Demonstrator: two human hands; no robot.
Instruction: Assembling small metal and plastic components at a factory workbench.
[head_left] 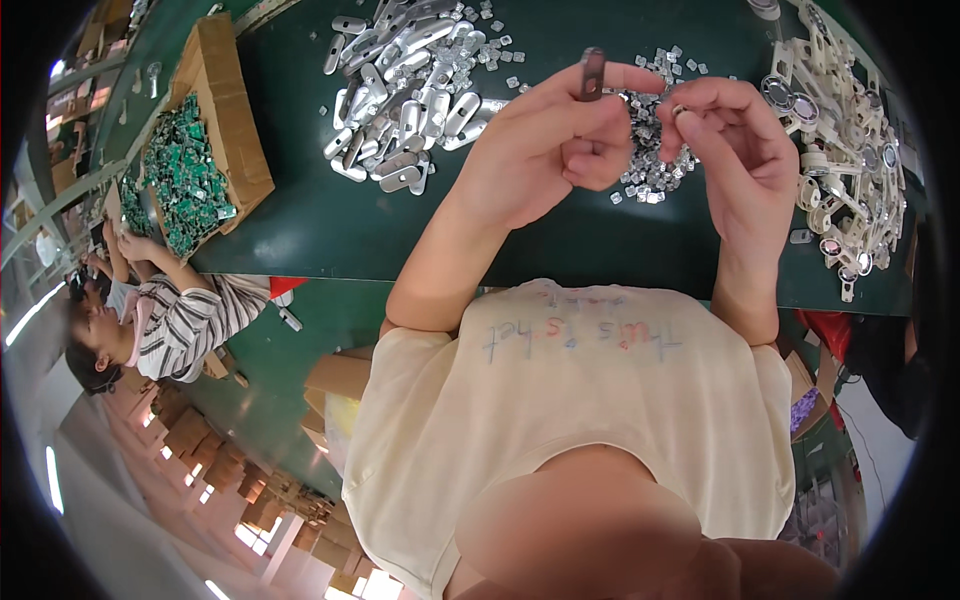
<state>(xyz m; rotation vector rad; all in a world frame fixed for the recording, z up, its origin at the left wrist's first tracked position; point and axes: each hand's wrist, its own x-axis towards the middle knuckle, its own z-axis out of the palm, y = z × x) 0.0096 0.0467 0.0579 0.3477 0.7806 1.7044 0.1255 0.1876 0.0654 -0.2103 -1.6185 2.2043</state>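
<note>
The dark green desk (310,210) stretches out ahead, a heap of silver oval casings (410,118) on it, and here your left hand (540,140) holds a dark oblong piece (592,75) on end, while your right hand (745,150), over the small shiny bits (645,180), pinches a tiny part (679,111), its shape unclear. Best, I'd judge, to steady the oblong piece by its edges and pinch lightly, fingertips only.
</note>
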